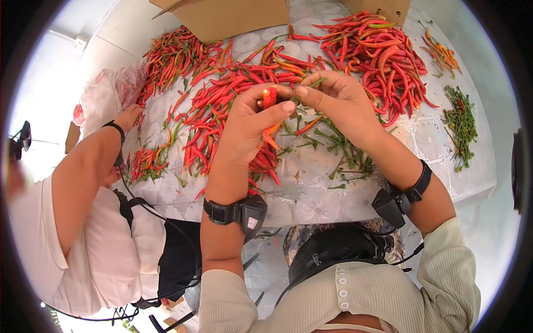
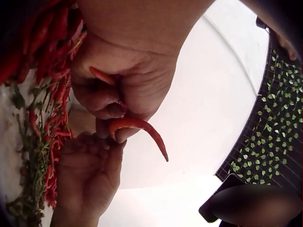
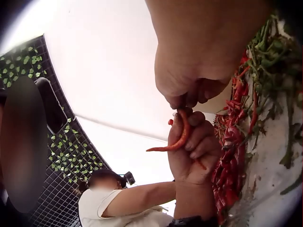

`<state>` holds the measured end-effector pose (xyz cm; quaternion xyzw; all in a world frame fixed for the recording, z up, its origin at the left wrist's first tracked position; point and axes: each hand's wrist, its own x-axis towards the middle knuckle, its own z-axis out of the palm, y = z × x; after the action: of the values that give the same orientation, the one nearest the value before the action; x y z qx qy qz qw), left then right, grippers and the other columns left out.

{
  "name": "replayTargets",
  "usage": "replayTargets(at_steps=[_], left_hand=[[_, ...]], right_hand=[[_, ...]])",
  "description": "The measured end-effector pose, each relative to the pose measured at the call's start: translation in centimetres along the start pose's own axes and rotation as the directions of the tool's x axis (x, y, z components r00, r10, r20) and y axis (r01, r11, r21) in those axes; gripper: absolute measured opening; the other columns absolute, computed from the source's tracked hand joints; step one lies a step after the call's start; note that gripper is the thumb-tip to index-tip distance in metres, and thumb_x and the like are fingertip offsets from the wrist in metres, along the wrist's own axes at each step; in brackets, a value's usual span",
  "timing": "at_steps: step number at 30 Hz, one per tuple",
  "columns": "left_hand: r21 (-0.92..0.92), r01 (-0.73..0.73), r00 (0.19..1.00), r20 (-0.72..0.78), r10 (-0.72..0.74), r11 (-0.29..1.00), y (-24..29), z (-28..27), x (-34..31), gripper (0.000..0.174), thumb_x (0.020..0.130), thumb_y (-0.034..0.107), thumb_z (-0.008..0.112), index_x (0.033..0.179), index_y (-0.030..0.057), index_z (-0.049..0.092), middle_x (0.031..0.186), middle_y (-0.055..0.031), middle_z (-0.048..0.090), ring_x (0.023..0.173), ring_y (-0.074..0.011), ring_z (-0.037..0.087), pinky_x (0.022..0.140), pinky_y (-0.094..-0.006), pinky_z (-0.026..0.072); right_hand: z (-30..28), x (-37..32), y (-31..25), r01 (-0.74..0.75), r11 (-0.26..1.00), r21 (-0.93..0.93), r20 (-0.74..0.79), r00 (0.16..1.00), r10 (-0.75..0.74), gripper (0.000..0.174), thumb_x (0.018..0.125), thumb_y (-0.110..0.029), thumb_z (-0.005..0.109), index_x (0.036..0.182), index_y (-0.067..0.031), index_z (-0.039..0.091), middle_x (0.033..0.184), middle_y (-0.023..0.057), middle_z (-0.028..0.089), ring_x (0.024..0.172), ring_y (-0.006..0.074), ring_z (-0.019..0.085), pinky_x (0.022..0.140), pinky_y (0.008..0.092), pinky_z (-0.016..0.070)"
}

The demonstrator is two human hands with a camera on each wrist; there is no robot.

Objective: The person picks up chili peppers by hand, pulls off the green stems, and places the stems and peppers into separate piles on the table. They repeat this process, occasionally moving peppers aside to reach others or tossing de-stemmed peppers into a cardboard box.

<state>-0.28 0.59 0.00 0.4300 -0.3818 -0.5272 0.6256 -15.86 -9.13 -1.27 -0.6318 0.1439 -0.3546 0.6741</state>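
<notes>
My left hand [image 1: 244, 125] holds several red chili peppers [image 1: 270, 98] in its curled fingers. One curved orange-red chili [image 3: 183, 132] sticks out past the thumb, its thin tip bending downward in the left wrist view. My right hand [image 1: 350, 111] meets the left fingertips and pinches at the stem end of that chili. A bit of green stem [image 1: 317, 82] shows above the right fingers. Beneath both hands lie a broad heap of red chilies [image 1: 208, 114] and a scatter of loose green stems [image 1: 347, 152].
Another chili pile [image 1: 388, 61] lies at the back right, with a bundle of green stems [image 1: 462, 125] beyond. Cardboard boxes [image 1: 233, 19] stand at the back of the patterned tablecloth [image 1: 316, 208]. On the left, another person's arm [image 1: 91, 161] reaches to the chilies beside a plastic bag [image 1: 102, 97].
</notes>
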Motion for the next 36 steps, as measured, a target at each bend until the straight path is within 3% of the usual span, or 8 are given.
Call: replayTargets(at_steps=[14,20,23,26,29,32,36], left_hand=[[-0.003,0.030,0.999,0.031,-0.029,1.000,0.1,0.0,-0.2,0.023,0.076,0.003,0.069,0.097,0.0002,0.062,0.086,-0.0036,0.062,0.077,-0.0090,0.058,0.070,-0.0212,0.0471],[0.071,0.030,0.999,0.010,-0.031,0.997,0.3,0.4,-0.3,0.023,0.075,0.004,0.070,0.096,0.0003,0.062,0.085,-0.0033,0.062,0.077,-0.0089,0.058,0.070,-0.0216,0.0464],[0.123,-0.047,0.999,0.019,0.045,0.991,-0.6,0.5,-0.2,0.022,0.076,0.005,0.070,0.096,0.0008,0.062,0.084,-0.0036,0.062,0.067,-0.0075,0.056,0.061,-0.0195,0.0451],[0.047,0.048,0.995,0.084,-0.052,0.998,0.5,0.1,-0.4,0.022,0.078,0.008,0.068,0.097,0.0014,0.061,0.082,-0.0050,0.062,0.056,-0.0060,0.051,0.049,-0.0184,0.0405],[0.006,-0.013,0.998,0.053,0.013,1.000,0.2,-0.1,-0.1,0.020,0.084,0.013,0.063,0.100,0.0027,0.058,0.081,-0.0069,0.061,0.049,-0.0056,0.048,0.040,-0.0173,0.0340],[-0.140,-0.009,1.000,0.002,0.010,0.990,0.4,-0.1,0.1,0.018,0.089,0.017,0.057,0.100,0.0035,0.055,0.080,-0.0082,0.061,0.050,-0.0078,0.051,0.039,-0.0164,0.0359],[-0.244,-0.034,0.998,-0.056,0.020,0.969,0.3,-0.5,0.4,0.016,0.091,0.018,0.053,0.101,0.0057,0.052,0.082,-0.0087,0.060,0.055,-0.0105,0.055,0.039,-0.0156,0.0379]], right_hand=[[0.0,-0.1,-0.6,-0.072,0.987,0.141,0.082,0.995,0.061,0.022,0.087,-0.019,0.061,0.091,0.0029,0.061,0.086,0.0053,0.064,0.082,0.0083,0.059,0.075,0.0233,0.0474],[-0.1,0.0,-0.2,-0.116,0.990,0.075,0.059,0.992,0.111,0.025,0.087,-0.026,0.060,0.086,-0.0013,0.063,0.079,0.0001,0.062,0.072,0.0055,0.055,0.065,0.0211,0.0436],[-0.3,0.1,0.4,-0.204,0.969,0.139,0.050,0.979,0.198,0.027,0.087,-0.031,0.059,0.081,-0.0039,0.063,0.073,-0.0026,0.059,0.066,0.0038,0.050,0.060,0.0199,0.0393],[-0.1,0.1,-0.2,-0.185,0.976,0.111,-0.007,0.982,0.187,0.026,0.086,-0.030,0.059,0.079,-0.0047,0.062,0.070,-0.0037,0.057,0.064,0.0030,0.048,0.058,0.0195,0.0373],[-0.2,0.2,0.3,-0.146,0.988,0.049,-0.111,0.982,0.151,0.024,0.086,-0.027,0.059,0.078,-0.0042,0.062,0.069,-0.0036,0.056,0.064,0.0034,0.048,0.059,0.0196,0.0372],[-0.5,0.4,0.7,-0.138,0.989,-0.045,-0.082,0.988,0.134,0.017,0.086,-0.022,0.058,0.080,-0.0064,0.060,0.071,-0.0048,0.054,0.064,0.0034,0.046,0.060,0.0208,0.0373],[-0.5,0.4,1.6,-0.081,0.968,-0.238,0.034,0.995,0.092,0.027,0.083,-0.027,0.060,0.072,-0.0018,0.061,0.061,-0.0007,0.054,0.055,0.0058,0.044,0.050,0.0243,0.0364]])
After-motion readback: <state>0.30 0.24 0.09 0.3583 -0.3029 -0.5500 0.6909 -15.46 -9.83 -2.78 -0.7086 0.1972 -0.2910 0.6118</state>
